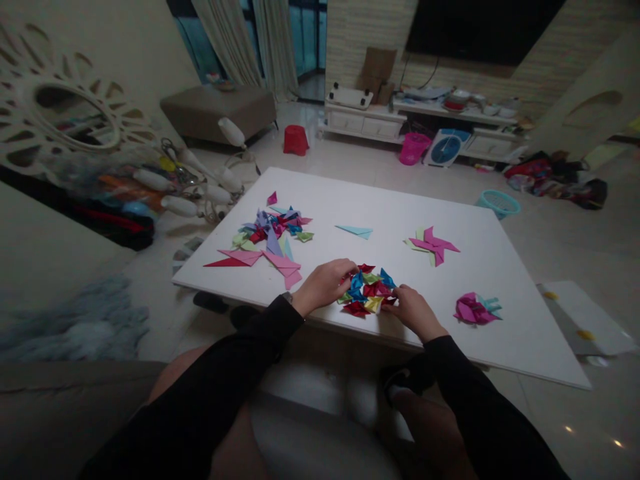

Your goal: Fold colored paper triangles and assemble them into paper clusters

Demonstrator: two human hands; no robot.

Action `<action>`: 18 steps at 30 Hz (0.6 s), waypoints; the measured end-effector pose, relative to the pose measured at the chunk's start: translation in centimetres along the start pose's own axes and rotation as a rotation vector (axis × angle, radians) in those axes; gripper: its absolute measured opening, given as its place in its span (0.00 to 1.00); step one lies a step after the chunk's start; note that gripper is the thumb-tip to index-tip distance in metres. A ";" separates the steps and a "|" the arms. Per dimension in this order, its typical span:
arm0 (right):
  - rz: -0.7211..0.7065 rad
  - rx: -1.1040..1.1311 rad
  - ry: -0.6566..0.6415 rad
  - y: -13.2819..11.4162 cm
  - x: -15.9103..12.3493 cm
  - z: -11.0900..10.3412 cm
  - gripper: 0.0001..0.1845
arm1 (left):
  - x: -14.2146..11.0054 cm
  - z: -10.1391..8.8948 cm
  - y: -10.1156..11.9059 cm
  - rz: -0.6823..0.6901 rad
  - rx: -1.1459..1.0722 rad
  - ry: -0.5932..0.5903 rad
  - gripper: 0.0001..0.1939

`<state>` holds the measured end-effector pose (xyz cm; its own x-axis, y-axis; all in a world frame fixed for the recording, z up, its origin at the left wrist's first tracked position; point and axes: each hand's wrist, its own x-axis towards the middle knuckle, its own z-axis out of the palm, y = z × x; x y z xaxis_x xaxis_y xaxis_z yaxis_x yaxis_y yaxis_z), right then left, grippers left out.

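Note:
In the head view, a cluster of small folded paper pieces [369, 291] in red, blue, yellow and green lies near the table's front edge. My left hand [327, 283] is closed on its left side, the fingertips partly hidden among the pieces. On the right side, my right hand [416, 312] pinches the cluster's edge between thumb and fingers. To the left spreads a loose pile of coloured origami pieces [273, 230]. A pink and pale green pinwheel-like fold [434, 245] and a magenta and teal paper shape [475, 309] lie to the right.
All of this rests on a white table [505, 267]. A single light-blue folded strip [356, 231] lies beyond the hands. On the floor behind are a red stool [296, 140], a pink bin [414, 148] and a turquoise basket [499, 203]. A white lamp [220, 187] stands by the left edge.

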<state>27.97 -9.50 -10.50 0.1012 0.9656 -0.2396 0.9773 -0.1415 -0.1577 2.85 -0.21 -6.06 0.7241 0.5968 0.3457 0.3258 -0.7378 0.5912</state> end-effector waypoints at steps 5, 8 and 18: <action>0.006 0.022 0.005 -0.1 0.0 0.1 0.12 | 0.0 -0.1 -0.1 0.001 0.009 -0.005 0.10; 0.000 0.026 0.015 0.0 0.0 0.2 0.12 | 0.0 -0.1 -0.1 0.006 0.014 0.001 0.10; 0.019 0.046 0.024 0.3 0.2 0.8 0.10 | -0.1 0.0 -0.1 0.008 0.011 0.001 0.10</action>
<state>28.09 -9.50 -11.40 0.1244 0.9676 -0.2199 0.9657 -0.1690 -0.1970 2.79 -0.21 -6.14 0.7262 0.5914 0.3506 0.3269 -0.7456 0.5806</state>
